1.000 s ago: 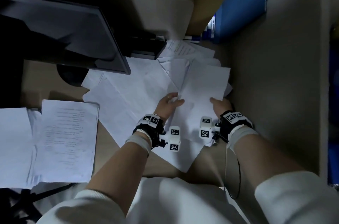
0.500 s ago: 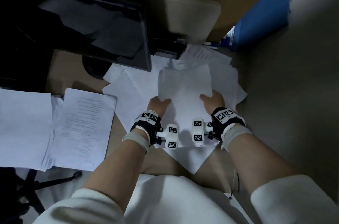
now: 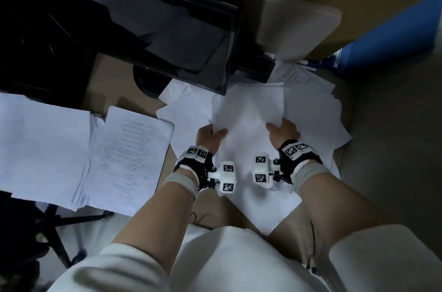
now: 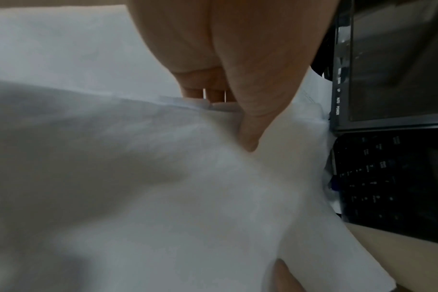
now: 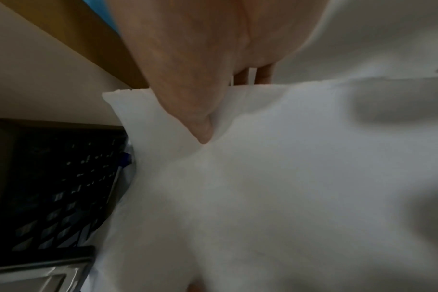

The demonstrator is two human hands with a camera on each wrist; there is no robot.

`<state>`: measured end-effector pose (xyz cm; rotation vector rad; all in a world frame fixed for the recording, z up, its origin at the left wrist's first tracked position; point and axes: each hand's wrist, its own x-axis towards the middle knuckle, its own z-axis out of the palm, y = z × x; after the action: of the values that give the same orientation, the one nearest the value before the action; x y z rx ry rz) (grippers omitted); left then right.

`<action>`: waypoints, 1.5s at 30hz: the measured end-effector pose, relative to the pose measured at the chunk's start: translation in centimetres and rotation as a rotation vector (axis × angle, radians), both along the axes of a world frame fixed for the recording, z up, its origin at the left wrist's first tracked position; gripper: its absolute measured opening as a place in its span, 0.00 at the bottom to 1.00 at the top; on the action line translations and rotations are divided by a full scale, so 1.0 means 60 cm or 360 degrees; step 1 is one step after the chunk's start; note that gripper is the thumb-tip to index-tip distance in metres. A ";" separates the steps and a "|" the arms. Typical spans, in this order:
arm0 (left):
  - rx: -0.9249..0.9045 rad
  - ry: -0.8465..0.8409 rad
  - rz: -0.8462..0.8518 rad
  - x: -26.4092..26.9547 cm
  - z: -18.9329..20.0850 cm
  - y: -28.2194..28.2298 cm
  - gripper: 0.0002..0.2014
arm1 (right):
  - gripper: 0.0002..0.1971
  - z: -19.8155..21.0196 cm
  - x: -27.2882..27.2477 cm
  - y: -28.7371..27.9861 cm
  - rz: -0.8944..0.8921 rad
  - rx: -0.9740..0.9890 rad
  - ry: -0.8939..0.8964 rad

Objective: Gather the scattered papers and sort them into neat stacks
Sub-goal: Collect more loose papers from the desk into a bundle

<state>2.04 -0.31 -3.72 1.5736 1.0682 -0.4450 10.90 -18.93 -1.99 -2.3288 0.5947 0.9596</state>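
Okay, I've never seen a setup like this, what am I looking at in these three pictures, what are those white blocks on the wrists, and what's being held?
No machine here: a person works with bare hands. The big picture comes from a camera worn on the head, looking down. The white blocks with black square patterns are cameras strapped at the wrists, and they take the two close-ups.

The left hand and right hand each pinch one side of a bundle of blank white sheets, thumbs on top, fingers underneath. More loose white sheets lie fanned on the tan desk. To the left lie a printed paper stack and a plain one. A black monitor and a dark keyboard stand behind.
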 end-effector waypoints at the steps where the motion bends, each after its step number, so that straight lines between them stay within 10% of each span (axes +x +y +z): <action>1: -0.0011 0.0019 -0.0023 -0.003 0.000 0.000 0.16 | 0.26 0.005 -0.002 -0.003 -0.0014 -0.0010 0.0014; 11: -0.0398 0.0342 -0.0371 -0.074 0.030 -0.008 0.22 | 0.23 0.038 -0.107 -0.057 -0.0379 0.0063 0.0148; 22: -0.0090 0.0208 -0.0639 -0.166 0.048 0.006 0.26 | 0.24 0.028 -0.226 -0.057 -0.0720 0.0252 0.0038; 26: -0.0210 -0.0092 -0.0223 -0.211 0.051 -0.008 0.42 | 0.24 0.022 -0.252 -0.045 -0.0702 0.0301 0.0040; 30: 0.0003 -0.0212 -0.0226 -0.222 0.036 -0.008 0.20 | 0.22 0.023 -0.268 -0.041 -0.0699 0.0414 -0.0018; 45: -0.0146 0.0139 0.0000 -0.197 0.044 -0.036 0.12 | 0.13 0.034 -0.225 -0.108 -0.0836 0.0781 -0.0225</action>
<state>-9.79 -2.47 -1.09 1.4845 1.0991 -0.5592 -2.61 -25.39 0.03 -1.6682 0.7608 0.6009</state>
